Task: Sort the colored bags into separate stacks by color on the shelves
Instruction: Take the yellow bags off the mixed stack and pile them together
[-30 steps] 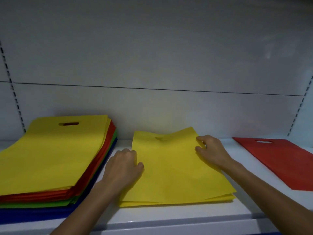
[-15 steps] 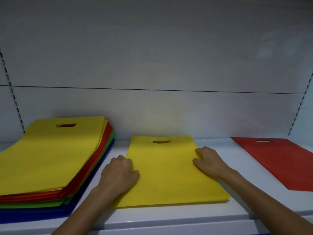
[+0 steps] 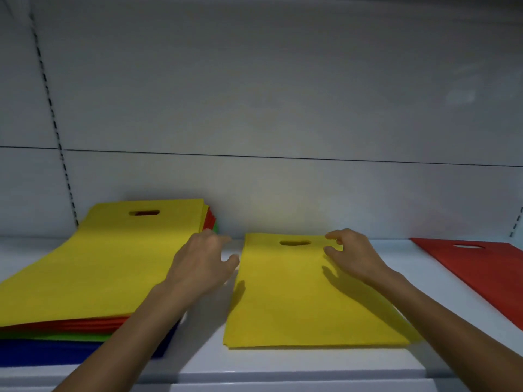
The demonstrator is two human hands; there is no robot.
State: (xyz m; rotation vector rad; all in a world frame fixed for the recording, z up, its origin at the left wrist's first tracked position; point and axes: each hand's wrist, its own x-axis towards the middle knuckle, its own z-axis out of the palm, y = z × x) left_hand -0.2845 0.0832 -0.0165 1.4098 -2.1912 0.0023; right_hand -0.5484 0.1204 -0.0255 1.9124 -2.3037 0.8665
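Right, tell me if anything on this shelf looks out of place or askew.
Only the left pile stands out: yellow bags sit on red, green and blue layers, so colours are mixed there. The yellow stack in the middle and the red bag lie flat; nothing looks torn.

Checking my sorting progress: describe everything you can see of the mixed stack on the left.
The mixed stack lies flat at the left end of the shelf, near the back wall. Thin, matte, fabric-like bags: yellow on top with an oval handle cutout, then red, green, blue lowest, edges slightly fanned. The left hand overlaps its right edge; contact is unclear.
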